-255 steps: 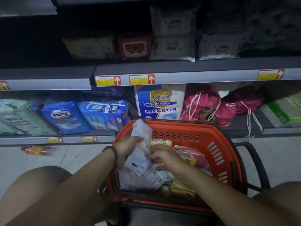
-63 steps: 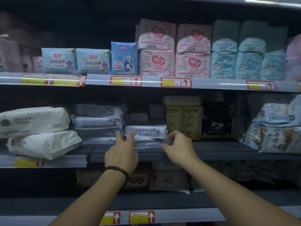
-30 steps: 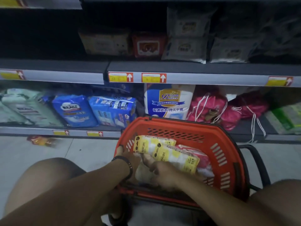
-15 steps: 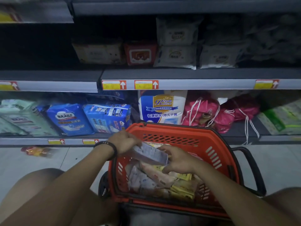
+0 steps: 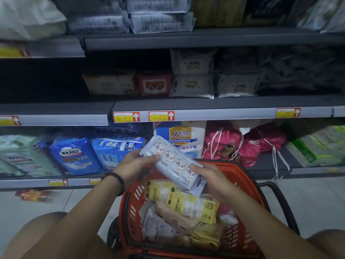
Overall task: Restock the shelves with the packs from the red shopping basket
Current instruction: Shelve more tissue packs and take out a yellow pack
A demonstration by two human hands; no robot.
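The left hand (image 5: 134, 167) and right hand (image 5: 214, 181) grip a pale-blue pack (image 5: 172, 161), seemingly four pouches.

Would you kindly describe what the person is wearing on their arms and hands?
Both forearms are bare, with no sleeves in view. The left hand has a dark bracelet round its wrist; the right hand wears nothing.

Mid shelf (image 5: 205, 104) free at left; wipe packs (image 5: 192, 86) block rt.
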